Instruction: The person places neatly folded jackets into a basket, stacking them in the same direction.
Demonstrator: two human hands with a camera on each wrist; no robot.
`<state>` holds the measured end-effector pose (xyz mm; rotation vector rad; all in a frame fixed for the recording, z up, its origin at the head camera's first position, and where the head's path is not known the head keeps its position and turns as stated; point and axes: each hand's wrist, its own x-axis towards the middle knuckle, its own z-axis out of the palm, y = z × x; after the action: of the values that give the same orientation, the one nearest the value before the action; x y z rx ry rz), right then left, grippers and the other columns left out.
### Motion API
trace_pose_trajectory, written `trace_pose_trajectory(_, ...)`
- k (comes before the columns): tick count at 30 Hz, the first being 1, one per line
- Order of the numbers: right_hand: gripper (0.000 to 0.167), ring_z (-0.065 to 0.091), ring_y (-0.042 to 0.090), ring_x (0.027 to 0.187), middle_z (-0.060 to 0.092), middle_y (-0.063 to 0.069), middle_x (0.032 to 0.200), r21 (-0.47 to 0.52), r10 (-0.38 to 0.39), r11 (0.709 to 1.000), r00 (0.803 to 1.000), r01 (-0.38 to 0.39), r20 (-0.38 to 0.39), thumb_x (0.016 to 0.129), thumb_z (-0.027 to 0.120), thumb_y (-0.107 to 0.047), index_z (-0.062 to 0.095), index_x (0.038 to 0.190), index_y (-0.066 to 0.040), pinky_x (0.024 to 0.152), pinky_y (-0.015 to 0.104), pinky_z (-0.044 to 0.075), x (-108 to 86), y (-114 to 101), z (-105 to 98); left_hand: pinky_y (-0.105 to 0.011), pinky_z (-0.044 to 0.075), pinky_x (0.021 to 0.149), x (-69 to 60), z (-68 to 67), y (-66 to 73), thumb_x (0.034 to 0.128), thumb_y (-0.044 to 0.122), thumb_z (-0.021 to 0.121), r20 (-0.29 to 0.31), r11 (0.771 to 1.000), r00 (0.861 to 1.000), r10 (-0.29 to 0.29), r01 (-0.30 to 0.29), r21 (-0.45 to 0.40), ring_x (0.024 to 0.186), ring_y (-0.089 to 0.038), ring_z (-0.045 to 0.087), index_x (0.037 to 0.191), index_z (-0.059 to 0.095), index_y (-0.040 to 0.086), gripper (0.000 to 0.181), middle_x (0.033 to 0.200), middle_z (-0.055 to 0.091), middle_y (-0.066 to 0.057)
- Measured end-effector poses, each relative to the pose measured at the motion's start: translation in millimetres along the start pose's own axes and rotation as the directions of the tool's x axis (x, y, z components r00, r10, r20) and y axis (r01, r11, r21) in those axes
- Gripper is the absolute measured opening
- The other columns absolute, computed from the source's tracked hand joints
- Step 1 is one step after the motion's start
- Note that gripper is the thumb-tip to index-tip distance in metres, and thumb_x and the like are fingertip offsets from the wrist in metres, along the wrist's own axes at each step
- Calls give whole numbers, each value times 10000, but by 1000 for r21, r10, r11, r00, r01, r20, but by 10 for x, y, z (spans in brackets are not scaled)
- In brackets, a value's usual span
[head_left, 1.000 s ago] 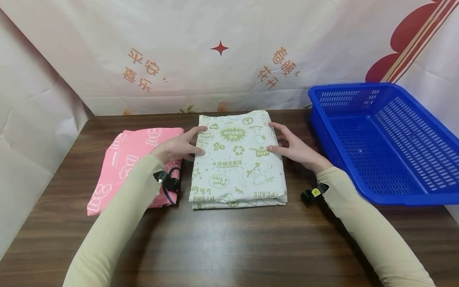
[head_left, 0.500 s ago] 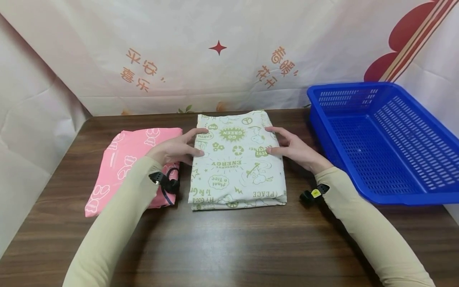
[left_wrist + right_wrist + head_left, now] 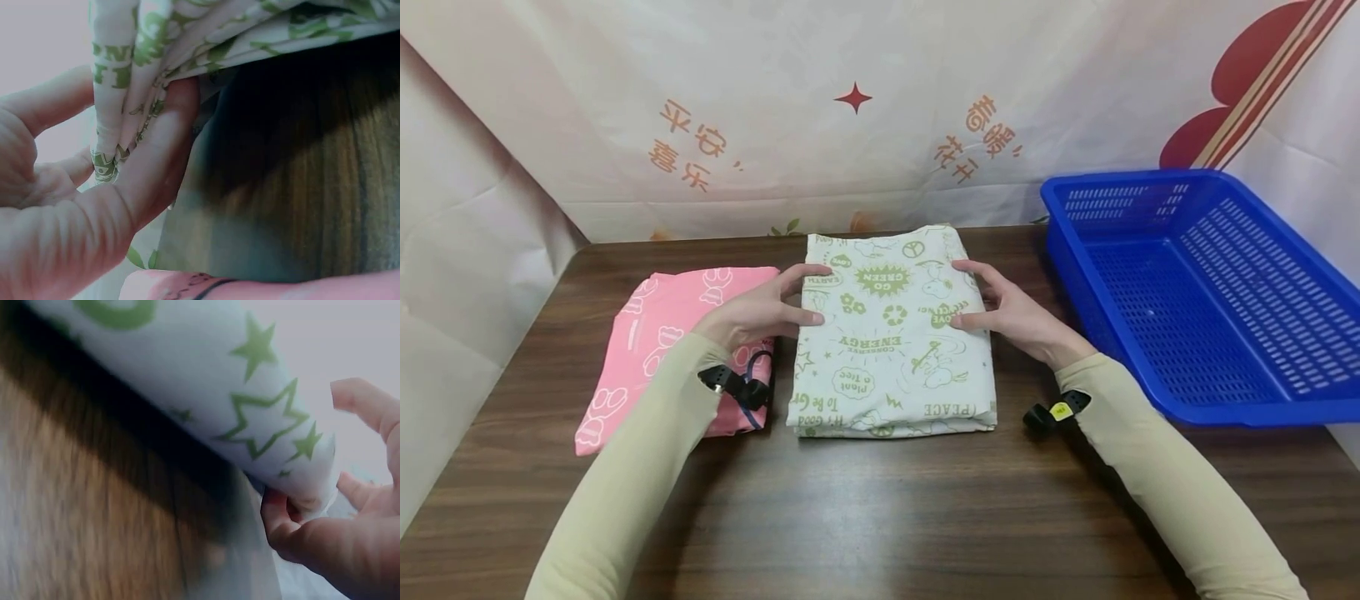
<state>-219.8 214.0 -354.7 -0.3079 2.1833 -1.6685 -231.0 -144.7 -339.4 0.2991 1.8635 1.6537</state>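
A folded white cloth (image 3: 891,367) with green lettering and drawings lies at mid-table in the head view. My left hand (image 3: 752,317) grips its left edge, thumb and a finger showing on top. In the left wrist view, the fingers (image 3: 159,147) curl round the layered folds. On the opposite edge my right hand (image 3: 1026,321) holds the cloth the same way. The right wrist view shows a bent finger tucked beneath the cloth's edge, with a dark shadow gap between cloth and table there. Left of it, partly covered by my left forearm, is a pink folded cloth (image 3: 640,350) with white bear outlines.
A blue perforated plastic basket (image 3: 1195,408) stands at the right of the brown wooden table (image 3: 880,517), beside my right forearm. A pale printed backdrop (image 3: 790,100) hangs behind the table's far edge. Each wrist wears a black strap with a small camera.
Both hands have shifted very slightly left and up with the white cloth, whose far edge sits a little higher. The pink cloth and basket look unmoved apart from slight camera drift.
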Motion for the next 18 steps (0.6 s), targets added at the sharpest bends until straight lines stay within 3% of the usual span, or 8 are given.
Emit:
trace_pose_trajectory(9, 840, 459, 314, 1111, 368, 245, 1275, 49, 67, 997, 996, -64, -64, 852, 654, 52, 236, 1519, -241, 851, 344, 465, -63, -265, 112, -477, 458, 943, -50, -4, 140, 902, -42, 630, -10, 999, 999, 36, -36, 4, 1165, -323, 494, 1489, 290, 203, 721, 1460, 266, -131)
trace_pose_trajectory(18, 755, 477, 288, 1130, 321, 210, 1353, 94, 29, 995, 998, -23, -63, 877, 534, 118, 343, 1496, -269, 792, 319, 507, -130, -459, 149, -469, 448, 938, -78, 27, 256, 885, -17, 659, -37, 997, 997, 72, -71, 38, 1145, -315, 500, 1459, 350, 225, 695, 1454, 269, -130)
